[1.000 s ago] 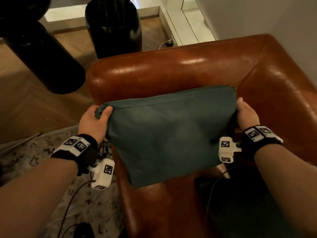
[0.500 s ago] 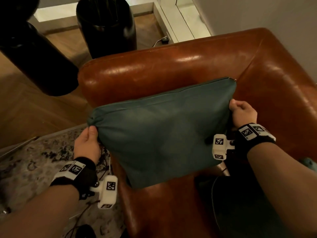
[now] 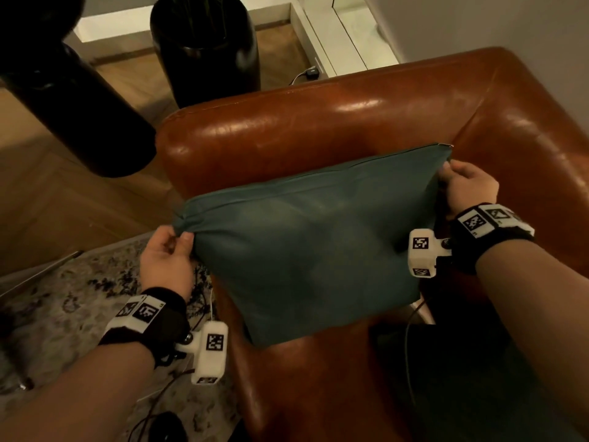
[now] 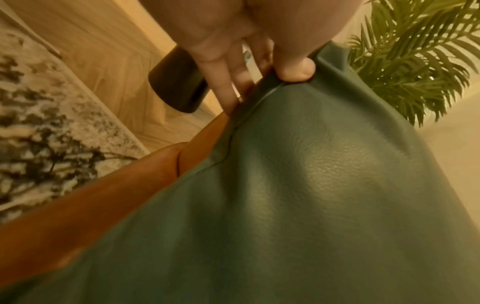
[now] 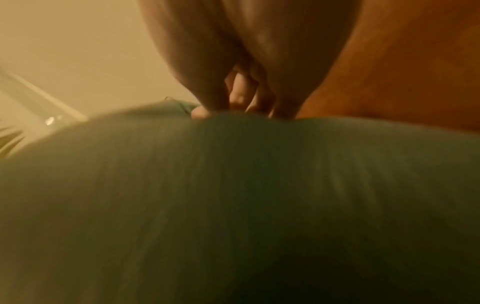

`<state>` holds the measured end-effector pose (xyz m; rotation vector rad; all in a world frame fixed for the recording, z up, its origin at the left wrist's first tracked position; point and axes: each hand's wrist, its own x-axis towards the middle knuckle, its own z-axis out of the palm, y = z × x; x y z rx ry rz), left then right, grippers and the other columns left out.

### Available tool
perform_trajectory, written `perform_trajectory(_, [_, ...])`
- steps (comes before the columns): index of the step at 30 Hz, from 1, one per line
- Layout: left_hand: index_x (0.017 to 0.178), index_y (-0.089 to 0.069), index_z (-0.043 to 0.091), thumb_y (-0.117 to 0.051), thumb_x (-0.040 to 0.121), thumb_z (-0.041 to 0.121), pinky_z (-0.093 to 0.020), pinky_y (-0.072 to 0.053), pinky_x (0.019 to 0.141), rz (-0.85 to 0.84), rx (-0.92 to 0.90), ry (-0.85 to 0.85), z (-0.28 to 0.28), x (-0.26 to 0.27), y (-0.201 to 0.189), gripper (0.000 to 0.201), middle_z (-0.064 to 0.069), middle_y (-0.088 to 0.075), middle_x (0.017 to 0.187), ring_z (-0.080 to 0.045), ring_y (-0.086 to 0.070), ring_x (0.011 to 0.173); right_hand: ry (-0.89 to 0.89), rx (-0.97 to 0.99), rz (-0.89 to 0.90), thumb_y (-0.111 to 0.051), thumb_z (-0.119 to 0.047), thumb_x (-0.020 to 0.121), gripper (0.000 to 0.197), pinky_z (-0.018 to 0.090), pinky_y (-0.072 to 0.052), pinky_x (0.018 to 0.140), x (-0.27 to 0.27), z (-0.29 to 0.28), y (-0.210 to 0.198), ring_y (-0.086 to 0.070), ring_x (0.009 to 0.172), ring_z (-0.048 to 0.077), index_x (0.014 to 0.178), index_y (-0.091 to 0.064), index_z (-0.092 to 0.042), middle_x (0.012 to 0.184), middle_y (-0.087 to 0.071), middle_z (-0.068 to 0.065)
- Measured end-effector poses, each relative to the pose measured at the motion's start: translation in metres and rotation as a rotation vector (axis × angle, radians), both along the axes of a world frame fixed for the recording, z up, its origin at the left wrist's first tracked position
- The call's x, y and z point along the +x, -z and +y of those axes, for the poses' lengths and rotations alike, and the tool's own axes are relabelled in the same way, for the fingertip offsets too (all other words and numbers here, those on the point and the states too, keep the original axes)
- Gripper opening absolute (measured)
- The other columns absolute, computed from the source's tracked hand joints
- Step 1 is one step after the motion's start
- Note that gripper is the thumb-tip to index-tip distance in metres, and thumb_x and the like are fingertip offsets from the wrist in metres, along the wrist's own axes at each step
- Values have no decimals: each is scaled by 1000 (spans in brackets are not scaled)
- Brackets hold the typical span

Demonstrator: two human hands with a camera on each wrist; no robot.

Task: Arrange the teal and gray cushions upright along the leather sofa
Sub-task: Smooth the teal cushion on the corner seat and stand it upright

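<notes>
A teal cushion [image 3: 306, 244] stands upright on the seat of the brown leather sofa [image 3: 318, 122], leaning toward the armrest behind it. My left hand [image 3: 172, 250] pinches the cushion's upper left corner, which is bunched between thumb and fingers [image 4: 293, 70]. My right hand [image 3: 462, 186] grips the upper right corner by the zip end. The left wrist view shows the teal cushion [image 4: 298, 195] filling the frame. In the right wrist view the cushion [image 5: 233, 195] is blurred below the fingers [image 5: 239, 96]. No gray cushion is in view.
Two tall black vases [image 3: 204, 49] [image 3: 73, 106] stand on the wood floor beyond the armrest. A patterned rug [image 3: 63, 298] lies left of the sofa. A white wall [image 3: 478, 23] runs behind the sofa's right side. Palm leaves [image 4: 415, 61] show in the left wrist view.
My left hand slid down off the cushion's top corner and now pinches it from below. My right hand moved up to the top right corner. The cushion stands more upright.
</notes>
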<state>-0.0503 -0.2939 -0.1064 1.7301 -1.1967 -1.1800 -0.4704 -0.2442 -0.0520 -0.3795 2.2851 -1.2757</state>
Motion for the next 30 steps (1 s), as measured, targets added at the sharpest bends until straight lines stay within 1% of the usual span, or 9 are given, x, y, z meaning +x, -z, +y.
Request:
perform_trajectory(3, [86, -64, 38, -49, 98, 23, -53, -51, 95, 13, 1, 18, -6, -2, 3, 24, 9, -68, 100, -24, -64, 102, 29, 28, 21, -66, -35, 90, 24, 41, -56, 90, -6, 4, -2, -69, 95, 15, 112, -72, -27, 99, -74, -7])
perform_trajectory(6, [105, -61, 38, -46, 97, 36, -52, -46, 101, 23, 3, 82, -3, -1, 10, 17, 3, -64, 119, -24, -60, 113, -15, 5, -81, -52, -33, 100, 28, 22, -52, 83, 3, 14, -2, -61, 98, 8, 124, -66, -26, 112, -64, -10])
perform_trajectory(8, [133, -48, 34, -39, 99, 46, -40, -35, 110, -35, 93, 158, 14, -2, 15, 37, 6, -51, 138, -21, -49, 128, -47, 23, -224, -45, -31, 103, 33, 20, -45, 80, 10, 28, 3, -54, 102, 9, 133, -57, -25, 120, -56, -8])
perform_trajectory(10, [149, -32, 25, -39, 101, 37, -27, -28, 105, -7, 175, 206, 35, -9, 17, 49, 10, -41, 143, -12, -38, 131, -110, 54, -340, -49, -31, 101, 33, 22, -48, 76, 23, 39, 10, -58, 107, 16, 131, -58, -23, 117, -61, -7])
perform_trajectory(15, [129, -53, 13, -53, 96, 9, -36, -43, 101, 73, 139, 16, 34, -19, 29, 33, -2, -61, 124, -22, -57, 116, 40, 31, -234, -69, -24, 90, 30, 19, -50, 71, 22, 43, 26, -65, 96, 13, 120, -69, -23, 100, -70, -7])
perform_trajectory(21, [101, -58, 16, -62, 91, 19, -29, -39, 81, -123, 110, 72, 17, -19, 27, 11, 0, -65, 92, -19, -61, 87, 67, 26, -142, -61, -30, 96, 34, 20, -45, 78, 16, 39, 31, -59, 96, 11, 127, -65, -17, 110, -66, -2])
perform_trajectory(25, [139, -47, 17, -48, 98, 36, -27, -33, 94, -131, 256, 208, 40, -17, 23, 45, -3, -54, 136, -23, -51, 124, 178, 133, -405, -51, -61, 90, 60, 40, -42, 86, 22, 51, 45, -54, 106, 22, 130, -56, -16, 128, -58, -3])
perform_trajectory(28, [145, -38, 15, -44, 101, 24, -24, -30, 97, -29, 312, 230, 61, -25, 32, 46, -1, -47, 141, -19, -44, 130, 241, 37, -546, -76, -75, 50, 100, 52, -47, 90, -9, 74, 102, -60, 111, 33, 133, -56, -22, 132, -62, 4])
perform_trajectory(30, [140, -45, 14, -49, 99, 16, -26, -35, 96, -17, 252, 165, 60, -28, 43, 40, -6, -53, 139, -22, -49, 127, 196, -7, -576, -85, -64, 47, 85, 48, -52, 90, 4, 77, 92, -67, 104, 29, 121, -67, -28, 122, -69, 2])
